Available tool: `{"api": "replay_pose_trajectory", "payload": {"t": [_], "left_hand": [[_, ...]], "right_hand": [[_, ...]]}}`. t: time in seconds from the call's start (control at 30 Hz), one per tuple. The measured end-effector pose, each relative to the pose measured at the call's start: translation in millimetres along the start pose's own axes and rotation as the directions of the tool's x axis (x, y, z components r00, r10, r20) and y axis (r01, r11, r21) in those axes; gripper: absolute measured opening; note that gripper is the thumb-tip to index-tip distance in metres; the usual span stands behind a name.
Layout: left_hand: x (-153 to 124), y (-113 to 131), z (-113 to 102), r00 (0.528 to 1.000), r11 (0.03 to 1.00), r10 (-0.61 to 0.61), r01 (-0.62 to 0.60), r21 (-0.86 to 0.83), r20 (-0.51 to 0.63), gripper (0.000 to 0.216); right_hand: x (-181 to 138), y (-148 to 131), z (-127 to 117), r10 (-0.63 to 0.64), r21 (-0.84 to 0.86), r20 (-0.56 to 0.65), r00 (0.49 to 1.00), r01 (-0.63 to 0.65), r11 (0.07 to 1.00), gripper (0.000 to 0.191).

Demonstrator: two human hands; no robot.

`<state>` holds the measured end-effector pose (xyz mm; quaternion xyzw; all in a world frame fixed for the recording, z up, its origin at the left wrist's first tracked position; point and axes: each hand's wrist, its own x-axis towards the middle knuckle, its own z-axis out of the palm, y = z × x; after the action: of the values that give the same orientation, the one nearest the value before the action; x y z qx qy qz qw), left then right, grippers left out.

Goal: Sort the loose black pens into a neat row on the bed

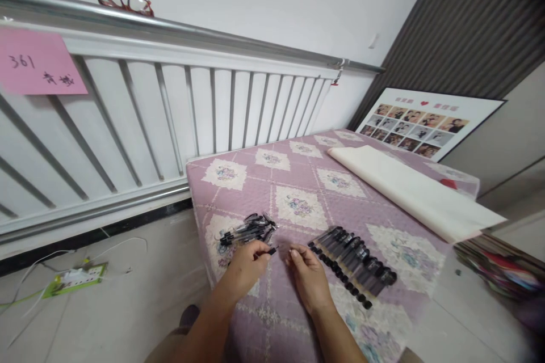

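My left hand [243,268] is closed around what looks like a pen, whose black end [272,250] pokes out past the thumb; the rest is hidden by the fingers. A short gap to the right, my right hand [310,279] has thumb and forefinger brought together, and anything between them is too small to make out. Just beyond my left hand lies a loose pile of black-capped pens [249,229]. To the right of my right hand, several similar pens [353,264] lie side by side in a slanting row. Both hands are above the cloth-covered table [293,161].
A cream folded sheet [395,190] lies on the table's right side, with a photo board [419,125] behind it. A white radiator [204,108] runs along the wall, with glasses [125,3] on its pipe. A power strip [79,278] with cables sits on the floor at left.
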<state>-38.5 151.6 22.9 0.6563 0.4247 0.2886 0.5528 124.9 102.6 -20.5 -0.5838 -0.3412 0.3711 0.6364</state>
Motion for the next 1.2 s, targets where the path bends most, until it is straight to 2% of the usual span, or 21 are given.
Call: {"api": "replay_pose_trajectory", "payload": {"t": [0.07,0.13,0.27,0.57,0.77,1.2], "left_hand": [[-2.9,2.3,1.5,0.991,0.968,0.126,-0.114,0.221,-0.039,0.015],[-4.0,1.6,4.1,0.977,0.902,0.209,-0.178,0.393,-0.036,0.015],[-1.5,-4.7,9.6,0.976,0.829,0.219,-0.186,0.528,0.001,0.017],[-0.2,-5.7,10.3,0.968,0.824,0.251,-0.205,0.528,-0.015,0.017],[-0.1,-7.4,8.8,0.963,0.838,0.27,-0.238,0.492,0.007,0.022],[-1.5,-4.8,5.8,0.953,0.813,0.294,-0.288,0.506,0.07,0.028]], "right_hand": [[1.0,-0.2,-0.5,0.049,0.133,0.008,0.999,-0.049,0.99,0.025],[1.0,-1.8,0.5,0.084,0.209,0.023,0.996,-0.087,0.974,0.027],[-1.4,-4.8,2.0,0.109,0.222,0.056,0.992,-0.119,0.968,0.03],[-3.1,1.0,-0.7,0.022,0.031,0.092,0.995,-0.025,0.999,0.031],[-4.7,-5.5,0.5,-0.008,-0.099,0.116,0.993,0.02,0.995,0.031],[-6.0,-11.3,0.7,-0.034,-0.171,0.198,0.98,0.068,0.983,0.031]]}}
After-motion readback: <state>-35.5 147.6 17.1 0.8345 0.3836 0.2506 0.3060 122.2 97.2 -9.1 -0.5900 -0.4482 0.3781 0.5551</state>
